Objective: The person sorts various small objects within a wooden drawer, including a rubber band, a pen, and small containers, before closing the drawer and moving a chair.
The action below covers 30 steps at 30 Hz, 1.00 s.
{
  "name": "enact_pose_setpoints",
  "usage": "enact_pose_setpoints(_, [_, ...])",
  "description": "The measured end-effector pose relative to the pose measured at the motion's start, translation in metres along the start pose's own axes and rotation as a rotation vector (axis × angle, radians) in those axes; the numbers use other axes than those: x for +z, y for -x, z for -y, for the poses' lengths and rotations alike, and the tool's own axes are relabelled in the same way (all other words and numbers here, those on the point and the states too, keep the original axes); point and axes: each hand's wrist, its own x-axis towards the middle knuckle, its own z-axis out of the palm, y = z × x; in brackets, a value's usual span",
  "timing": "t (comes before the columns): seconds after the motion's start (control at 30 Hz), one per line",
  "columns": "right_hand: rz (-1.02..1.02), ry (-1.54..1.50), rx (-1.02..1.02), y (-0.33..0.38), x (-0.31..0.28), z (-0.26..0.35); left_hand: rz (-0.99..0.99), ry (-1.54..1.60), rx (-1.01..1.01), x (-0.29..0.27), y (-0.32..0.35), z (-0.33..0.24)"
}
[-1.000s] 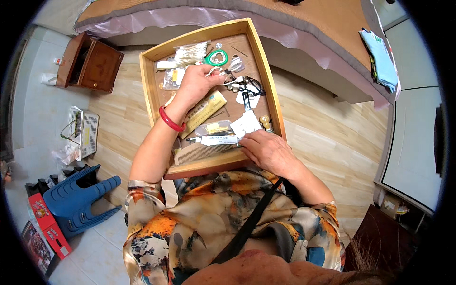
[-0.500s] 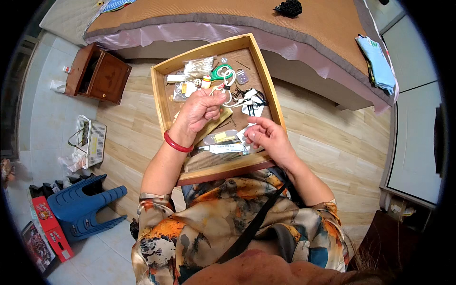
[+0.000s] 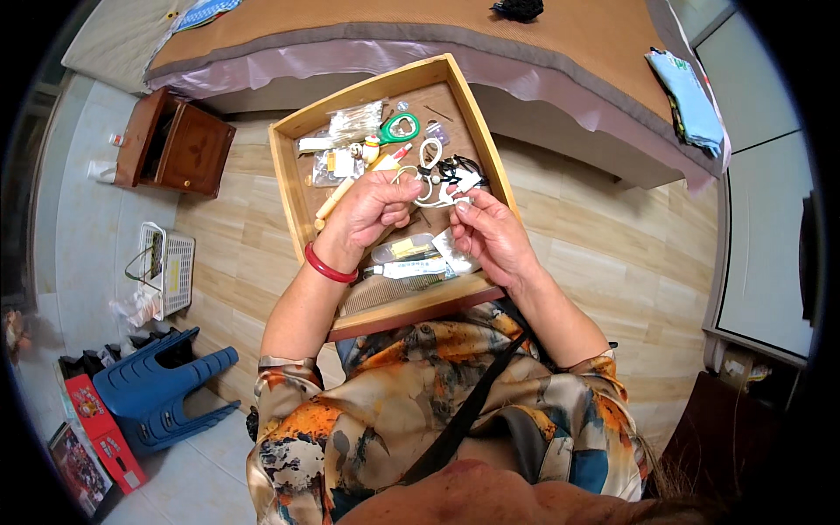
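A shallow wooden drawer [image 3: 479, 114] full of small things rests at my lap, and both my hands are over it. My left hand [image 3: 372, 210], with a red bangle at the wrist, is closed in a pinch on a white cable [image 3: 430, 156]. The cable loops up and across toward my right hand [image 3: 492, 234], whose thumb and forefinger pinch its white plug end [image 3: 461, 200]. Just beyond lies a tangled black cord [image 3: 464, 166]. Under and near my hands are a white tube [image 3: 407, 269], a clear oblong case [image 3: 402, 248] and a comb [image 3: 372, 296].
Farther in the drawer lie a bag of cotton swabs [image 3: 357, 121], a green ring-shaped thing [image 3: 400, 129] and a wooden stick [image 3: 332, 201]. A bed [image 3: 350, 24] stands ahead. Leftward are a small brown cabinet [image 3: 198, 149], a white basket [image 3: 179, 269] and blue stools [image 3: 157, 381].
My right hand has moved up and inward and now pinches the plug end of the white cable. The left hand has shifted slightly, keeping its pinch; the cable has been lowered a little.
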Motion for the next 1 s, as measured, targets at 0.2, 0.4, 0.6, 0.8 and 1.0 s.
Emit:
enact_pose_setpoints(0.2, [-0.003, -0.027, -0.015, 0.000, -0.003, -0.001, 0.003, 0.001, -0.008, 0.001, 0.000, 0.004])
enact_pose_setpoints(0.4, [0.006, 0.010, -0.007, -0.001, -0.006, -0.001, 0.004, 0.013, 0.010, -0.003, -0.002, 0.007])
enact_pose_setpoints(0.6, [-0.036, 0.312, 0.046, 0.028, 0.005, 0.000, -0.251, -0.257, 0.153, -0.003, -0.003, -0.016])
enact_pose_setpoints(0.8, [0.176, 1.437, -0.712, 0.057, -0.006, -0.024, -0.485, -0.594, 0.167, -0.026, -0.027, -0.044])
enact_pose_setpoints(1.0, [0.255, 1.449, -0.784, 0.055, -0.009, -0.023, -0.567, -0.740, 0.191, -0.036, -0.047, -0.049])
